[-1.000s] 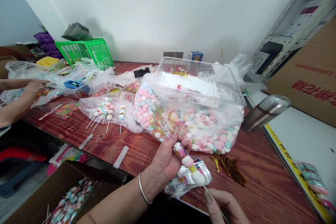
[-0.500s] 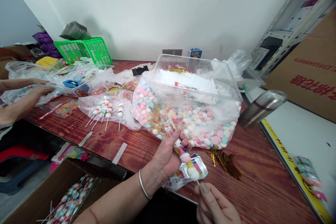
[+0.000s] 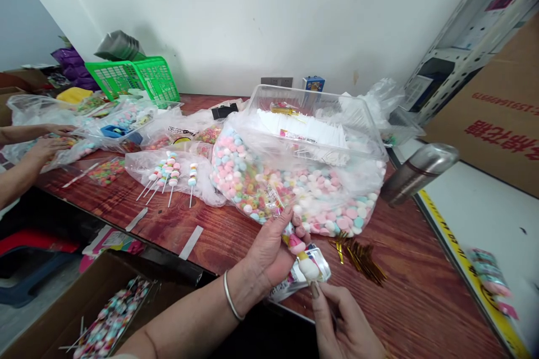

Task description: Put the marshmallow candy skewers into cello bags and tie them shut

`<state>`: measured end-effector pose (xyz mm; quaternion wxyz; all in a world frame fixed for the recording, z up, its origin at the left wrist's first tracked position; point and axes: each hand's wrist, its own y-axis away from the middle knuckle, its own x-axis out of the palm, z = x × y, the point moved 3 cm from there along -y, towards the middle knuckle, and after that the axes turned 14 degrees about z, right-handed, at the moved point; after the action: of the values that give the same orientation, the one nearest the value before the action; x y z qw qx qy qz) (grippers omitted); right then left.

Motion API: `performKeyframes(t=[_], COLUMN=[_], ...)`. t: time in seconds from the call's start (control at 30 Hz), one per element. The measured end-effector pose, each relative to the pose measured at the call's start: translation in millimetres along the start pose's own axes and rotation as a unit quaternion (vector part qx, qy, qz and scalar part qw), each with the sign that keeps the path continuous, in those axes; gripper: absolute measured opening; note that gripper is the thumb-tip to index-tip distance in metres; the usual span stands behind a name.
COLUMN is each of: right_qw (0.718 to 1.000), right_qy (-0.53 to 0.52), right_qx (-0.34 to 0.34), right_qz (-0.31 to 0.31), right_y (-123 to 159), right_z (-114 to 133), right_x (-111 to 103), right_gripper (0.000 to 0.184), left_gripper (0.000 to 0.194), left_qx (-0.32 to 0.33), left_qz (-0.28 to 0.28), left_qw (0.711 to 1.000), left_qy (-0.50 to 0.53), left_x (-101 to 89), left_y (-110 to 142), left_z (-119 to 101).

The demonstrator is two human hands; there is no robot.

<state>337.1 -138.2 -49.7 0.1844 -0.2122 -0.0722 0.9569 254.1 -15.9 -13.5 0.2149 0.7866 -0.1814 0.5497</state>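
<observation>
My left hand (image 3: 269, 249) is closed round a clear printed sleeve bag with a candy skewer (image 3: 301, 252) going into it. My right hand (image 3: 343, 322) pinches the skewer's stick just below the white bottom candy, close to the table's front edge. Under them lies a small stack of printed sleeve bags (image 3: 304, 277). Right behind my hands sits a big clear bag of pastel candies (image 3: 295, 190). Gold twist ties (image 3: 360, 255) lie to the right of my hands.
Finished skewers (image 3: 170, 176) lie on plastic at the left. A clear tub (image 3: 320, 123) of white sticks stands behind the candy bag. A steel flask (image 3: 421, 171) lies at the right. Another person's hands (image 3: 40, 148) work at far left. A cardboard box of skewers (image 3: 105, 320) sits below the table.
My right hand has moved up toward my left, pushing the skewer further into the sleeve bag; less of the skewer shows outside it.
</observation>
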Motion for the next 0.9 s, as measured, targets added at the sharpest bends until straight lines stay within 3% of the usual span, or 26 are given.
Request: performKeyframes(t=[0.17,0.3,0.37,0.43,0.53,0.7,0.8,0.9], right_qw=[0.980,0.905,0.864,0.846,0.863,0.896,0.945,0.992], right_qy=[-0.141,-0.324,-0.399,-0.436,-0.429,-0.368,-0.256,-0.072], right_qx=[0.127,0.228,0.249,0.247,0.224,0.212,0.166,0.068], right_qz=[0.063,0.154,0.183,0.183,0.144,0.131,0.114,0.076], right_y=[-4,-4,-5,-8,-13,-13,-14,-18], right_z=[-6,-11,-11,-9,-10,-13,-8,1], right_x=[2,10,16,21,22,17,10,6], right_gripper=[0.034,0.042,0.042,0.040,0.037,0.038,0.037,0.030], left_gripper=[0.017,0.019,0.023,0.027,0.027,0.033,0.028,0.024], left_qx=[-0.020,-0.031,-0.041,-0.064,-0.081,-0.017,-0.006,-0.020], left_qz=[0.018,0.046,0.046,0.045,0.048,0.046,0.050,0.046], left_qw=[1.000,0.998,0.998,0.997,0.995,0.998,0.997,0.997], left_qy=[0.007,0.000,-0.006,-0.020,-0.043,-0.045,-0.053,-0.053], left_x=[-2.8,-2.0,-2.4,-3.6,-5.9,-4.8,-3.3,-5.5], left_y=[1,3,5,8,10,5,3,5], left_z=[-2,-1,6,15,22,5,3,15])
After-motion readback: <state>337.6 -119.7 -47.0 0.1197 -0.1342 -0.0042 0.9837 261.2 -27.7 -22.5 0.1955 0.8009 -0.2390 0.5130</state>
